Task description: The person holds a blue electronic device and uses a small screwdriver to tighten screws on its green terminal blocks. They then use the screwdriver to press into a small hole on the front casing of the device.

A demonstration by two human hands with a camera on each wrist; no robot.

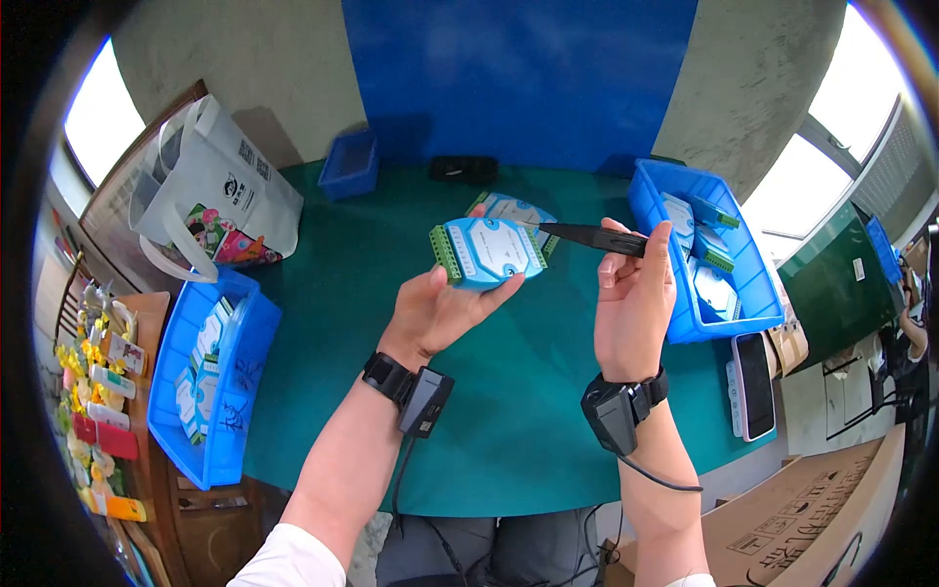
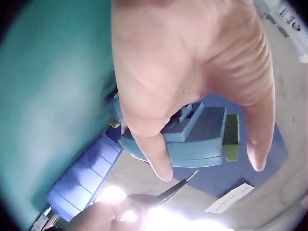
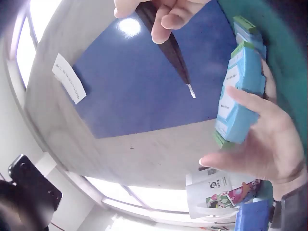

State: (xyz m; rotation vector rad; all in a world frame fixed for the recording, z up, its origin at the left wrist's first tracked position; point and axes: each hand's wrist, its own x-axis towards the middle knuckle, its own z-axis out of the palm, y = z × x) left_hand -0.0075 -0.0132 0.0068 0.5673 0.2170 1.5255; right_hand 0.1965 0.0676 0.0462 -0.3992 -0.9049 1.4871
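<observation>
My left hand [image 1: 438,315] grips a light blue electronic module [image 1: 489,249] by its near edge, raised over the green table. The module has green terminal blocks along two sides and a white label on its face. In my right hand [image 1: 634,313] are slim black tweezers [image 1: 597,238], pinched between thumb and fingers. Their pale narrow tip [image 3: 192,91] points left toward the module and overlaps its far right corner area in the head view. Behind the held module, more modules [image 1: 518,210] of the same kind lie on the table, partly hidden.
At right stands a blue bin [image 1: 685,328] with several modules inside; another blue bin [image 1: 220,470] with modules sits at left. A white bag [image 1: 254,201], a small blue box [image 1: 349,166] and a black object [image 1: 463,169] are toward the back. A phone [image 1: 753,386] lies at the right edge.
</observation>
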